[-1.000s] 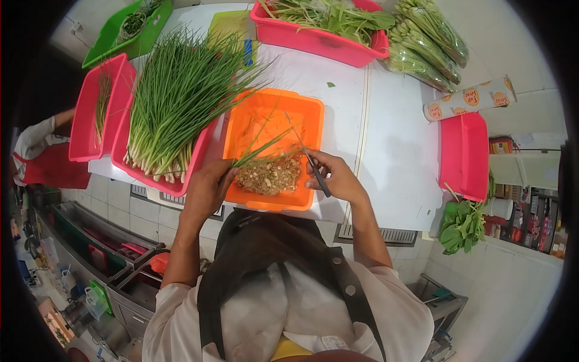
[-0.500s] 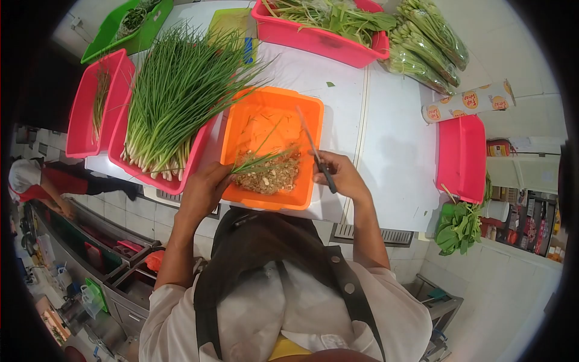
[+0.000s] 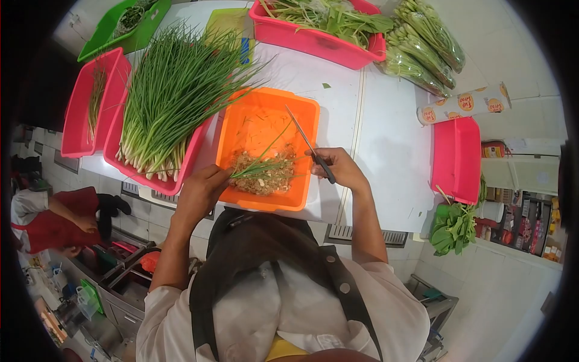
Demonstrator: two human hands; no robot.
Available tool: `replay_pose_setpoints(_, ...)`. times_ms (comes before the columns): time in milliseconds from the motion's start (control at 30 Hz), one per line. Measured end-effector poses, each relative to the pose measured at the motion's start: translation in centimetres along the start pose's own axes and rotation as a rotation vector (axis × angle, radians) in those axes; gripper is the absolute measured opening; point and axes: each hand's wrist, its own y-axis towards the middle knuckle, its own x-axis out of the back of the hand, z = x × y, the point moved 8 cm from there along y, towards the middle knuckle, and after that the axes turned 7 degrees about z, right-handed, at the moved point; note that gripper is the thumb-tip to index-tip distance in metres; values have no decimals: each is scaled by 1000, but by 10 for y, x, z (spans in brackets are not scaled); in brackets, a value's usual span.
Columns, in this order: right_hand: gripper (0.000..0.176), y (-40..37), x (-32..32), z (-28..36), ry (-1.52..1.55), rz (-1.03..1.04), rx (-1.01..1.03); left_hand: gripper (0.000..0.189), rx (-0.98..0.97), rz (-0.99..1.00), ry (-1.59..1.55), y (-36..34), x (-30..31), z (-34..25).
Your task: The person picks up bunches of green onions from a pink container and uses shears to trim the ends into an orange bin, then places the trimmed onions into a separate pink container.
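In the head view my left hand (image 3: 207, 186) is closed around a few green onions (image 3: 258, 167), at the near left edge of an orange basin (image 3: 223, 127). Their green tops reach over the basin. Brown root trimmings (image 3: 263, 184) lie in its near half, with a few green scraps farther back. My right hand (image 3: 339, 167) grips the black handle of a knife (image 3: 306, 137) at the basin's right side. The thin blade points up and left over the basin. Left of it, a pink tub (image 3: 198, 145) holds a large pile of green onions (image 3: 172, 96).
A narrower pink tub (image 3: 75, 123) with a few stalks stands far left. Beyond the basin are a pink tub of leafy greens (image 3: 313, 43) and bagged vegetables (image 3: 419, 51). A wrap roll (image 3: 464, 104) lies by another pink tub (image 3: 456, 157) at right. A person in a red apron (image 3: 66, 220) is at left.
The green onions in my left hand now sit lower, over the trimmings. The knife blade has tilted farther left. The person at left has moved further into view.
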Motion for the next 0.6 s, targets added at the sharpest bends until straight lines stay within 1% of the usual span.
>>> replay_pose_setpoints(33,53,0,0,-1,10,-3,-26,21,5,7,2,0,-1,1)
replay_pose_setpoints(133,48,-2,5,1,13,-99,-29,16,34,25,3,0,-4,6)
replay_pose_setpoints(233,49,-10,11,9,-63,-228,79,15,80,46,-1,1,-6,10)
replay_pose_setpoints(333,52,-20,1,19,-107,-220,101,16,106,65,20,6,-6,13)
replay_pose_setpoints(367,59,-20,-5,17,-177,-140,56,17,104,69,33,8,-7,13)
replay_pose_setpoints(467,63,-18,-45,40,-348,48,22,18,89,73,80,14,-9,11)
replay_pose_setpoints(600,61,-7,-74,26,-301,133,-61,21,42,64,95,19,-11,4)
